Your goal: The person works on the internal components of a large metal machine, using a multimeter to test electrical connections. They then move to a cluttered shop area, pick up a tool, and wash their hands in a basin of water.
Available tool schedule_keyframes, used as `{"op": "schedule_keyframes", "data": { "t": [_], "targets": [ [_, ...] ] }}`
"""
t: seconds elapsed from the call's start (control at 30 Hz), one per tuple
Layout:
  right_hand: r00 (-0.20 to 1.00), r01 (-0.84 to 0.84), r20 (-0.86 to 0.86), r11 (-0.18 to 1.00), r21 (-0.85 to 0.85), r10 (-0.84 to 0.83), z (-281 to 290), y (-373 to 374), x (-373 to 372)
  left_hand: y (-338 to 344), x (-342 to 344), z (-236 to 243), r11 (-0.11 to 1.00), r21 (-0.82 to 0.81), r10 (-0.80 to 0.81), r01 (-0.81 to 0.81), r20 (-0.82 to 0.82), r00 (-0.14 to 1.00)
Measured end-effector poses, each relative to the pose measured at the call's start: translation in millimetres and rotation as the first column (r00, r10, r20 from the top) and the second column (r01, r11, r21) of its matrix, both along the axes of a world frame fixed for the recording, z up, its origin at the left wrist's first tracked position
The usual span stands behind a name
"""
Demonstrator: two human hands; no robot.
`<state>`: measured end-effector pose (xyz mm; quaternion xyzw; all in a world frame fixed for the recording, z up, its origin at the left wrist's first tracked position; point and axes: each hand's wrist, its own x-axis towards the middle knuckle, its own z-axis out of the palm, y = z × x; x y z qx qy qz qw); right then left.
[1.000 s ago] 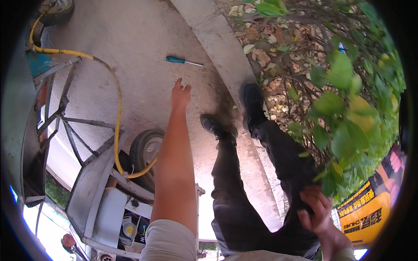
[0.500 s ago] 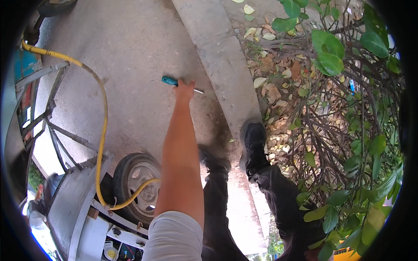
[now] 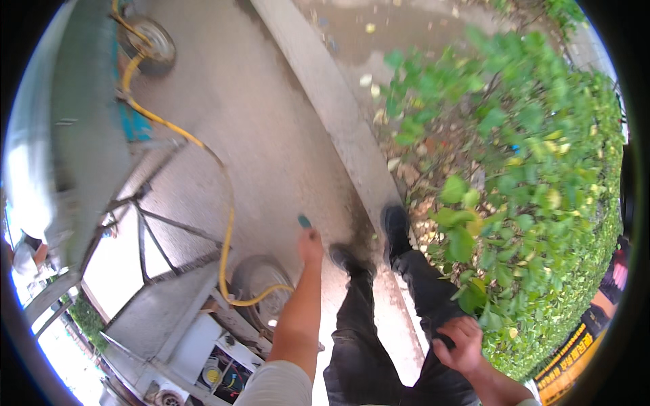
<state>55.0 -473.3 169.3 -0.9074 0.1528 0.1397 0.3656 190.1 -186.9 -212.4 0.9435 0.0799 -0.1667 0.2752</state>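
Note:
My left hand (image 3: 311,245) is closed around a screwdriver with a teal handle (image 3: 305,221), whose end sticks out beyond the fingers. Its shaft cannot be made out now. The arm reaches forward over the concrete ground (image 3: 271,169), left of my shoes. Lower right, my right hand (image 3: 462,344) lies against my right knee in dark trousers (image 3: 430,291), with the thumb apart from the bent fingers. Nothing shows in it.
On the left is a metal-framed vehicle (image 3: 156,311) with bars, an open compartment and a wheel (image 3: 261,287). A yellow hose (image 3: 229,230) winds along it. A raised concrete curb (image 3: 325,101) runs beside my feet. A leafy hedge (image 3: 542,223) fills the right.
My view has risen and shifted, so more hedge and vehicle show. My left hand, still gripping the screwdriver, sits lower in view. My right hand has come into view at my knee.

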Motion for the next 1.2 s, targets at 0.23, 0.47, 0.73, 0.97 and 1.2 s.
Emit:
{"op": "schedule_keyframes", "data": {
  "t": [0.23, 0.47, 0.73, 0.97, 1.2],
  "targets": [
    [0.978, 0.034, 0.203, 0.999, 0.038, -0.041, 8.0, 54.6, 32.1, 3.4, -28.9, 234.1, 0.981, -0.178, 0.005, -0.076, -0.366, 0.931],
    [0.809, 0.407, -0.229, 0.234, 0.883, -0.542, 66.1, 86.1, 138.2, -56.7, 44.3, 459.0, 0.796, -0.565, -0.403, 0.218, -0.225, 0.887],
    [0.506, 0.498, -0.226, 0.069, 0.864, -0.832, 149.9, -56.0, 233.5, -119.1, 137.8, 514.9, 0.874, -0.389, -0.379, 0.292, -0.170, 0.910],
    [0.477, 0.631, 0.036, 0.371, 0.682, -0.878, 215.2, -213.1, 244.3, -167.7, 222.8, 603.2, 0.770, -0.497, -0.552, 0.401, -0.202, 0.809],
    [0.494, 0.782, 0.010, 0.449, 0.433, -0.870, 262.3, -253.4, 253.2, -192.5, 321.3, 573.2, 0.682, -0.278, -0.713, 0.676, -0.045, 0.700]
  ]
}}
